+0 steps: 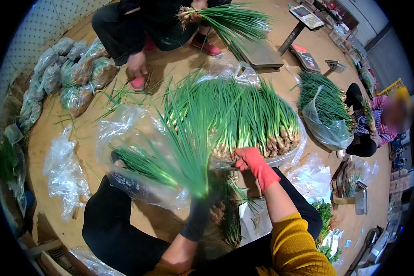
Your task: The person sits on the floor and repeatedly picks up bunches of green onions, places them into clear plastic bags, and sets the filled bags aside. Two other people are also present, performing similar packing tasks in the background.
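Note:
My left hand (200, 211), in a dark glove, is closed around the base of a bunch of green onions (193, 138), whose long leaves fan upward. The bunch and the glove are blurred by motion. My right hand (253, 164) wears a coral-red rubber glove. Its fingers are bent at the root ends of a wide pile of green onions (241, 120), and whether they pinch any stalk is hard to see. That pile lies on clear plastic, roots towards me. Left of it, a smaller bunch (145, 165) rests on a clear plastic bag (124, 120).
Across from me a person holds green onions (234, 20) beside a platform scale (258, 53). Filled bags (77, 98) are heaped at the left, near a crumpled plastic bag (65, 169). Another person sits at the right by a bagged green-onion pile (326, 100). Loose stalks (233, 220) lie between my legs.

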The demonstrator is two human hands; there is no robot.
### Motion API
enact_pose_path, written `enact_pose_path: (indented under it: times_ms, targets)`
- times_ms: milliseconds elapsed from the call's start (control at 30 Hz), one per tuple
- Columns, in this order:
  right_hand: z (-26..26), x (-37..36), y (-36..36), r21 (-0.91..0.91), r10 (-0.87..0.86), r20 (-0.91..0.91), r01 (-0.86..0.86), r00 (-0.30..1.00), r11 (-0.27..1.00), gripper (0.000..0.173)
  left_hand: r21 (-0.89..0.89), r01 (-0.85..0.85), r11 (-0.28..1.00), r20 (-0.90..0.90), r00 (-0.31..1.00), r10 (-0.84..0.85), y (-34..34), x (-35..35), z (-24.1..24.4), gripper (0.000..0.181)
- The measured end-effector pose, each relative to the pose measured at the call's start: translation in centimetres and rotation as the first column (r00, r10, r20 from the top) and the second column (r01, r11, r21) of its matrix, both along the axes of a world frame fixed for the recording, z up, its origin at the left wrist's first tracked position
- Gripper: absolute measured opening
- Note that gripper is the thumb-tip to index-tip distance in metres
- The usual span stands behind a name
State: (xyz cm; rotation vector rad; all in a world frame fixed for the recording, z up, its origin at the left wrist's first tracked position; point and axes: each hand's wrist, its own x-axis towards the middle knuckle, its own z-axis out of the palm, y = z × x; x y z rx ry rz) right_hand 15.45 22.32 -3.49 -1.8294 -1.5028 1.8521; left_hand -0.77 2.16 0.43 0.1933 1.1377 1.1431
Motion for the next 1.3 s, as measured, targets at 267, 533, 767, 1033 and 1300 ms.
enact_pose_path:
  times_ms: [267, 533, 767, 1033, 1300]
  targets:
    - [7.9, 3.4, -12.9, 0.026, 0.236, -0.315, -0.240, 0.919, 0.970, 0.041, 0.108, -0.032, 0.994, 0.068, 0.997, 0.025, -0.4, 1.8, 3.3, 0.024]
    - [12.6, 1.8, -16.9, -0.087, 0.181, -0.131, -0.193, 0.975, 0.977, 0.037, 0.378, 0.077, 0.922, -0.151, 0.988, -0.021, -1.6, 2.4, 2.4, 0.024]
    - [11.6, 0.2, -16.9, 0.186, -0.157, -0.037, 0.161, 0.987, 0.969, 0.025, 0.355, -0.039, 0.934, -0.100, 0.992, 0.080, -2.0, 2.9, 1.0, 0.027]
    - [1.9, 2.5, -10.1, 0.201, 0.381, 0.598, -0.592, 0.705, 0.780, 0.032, 0.124, -0.224, 0.967, -0.101, 0.966, 0.237, -1.0, 0.1, 2.2, 0.018]
    - [-4.3, -1.4, 1.0, 0.401, -0.159, 0.799, -0.316, 0.580, 0.860, 0.038, -0.017, -0.166, 0.986, -0.107, 0.981, 0.164, -0.4, 0.8, -0.1, 0.017]
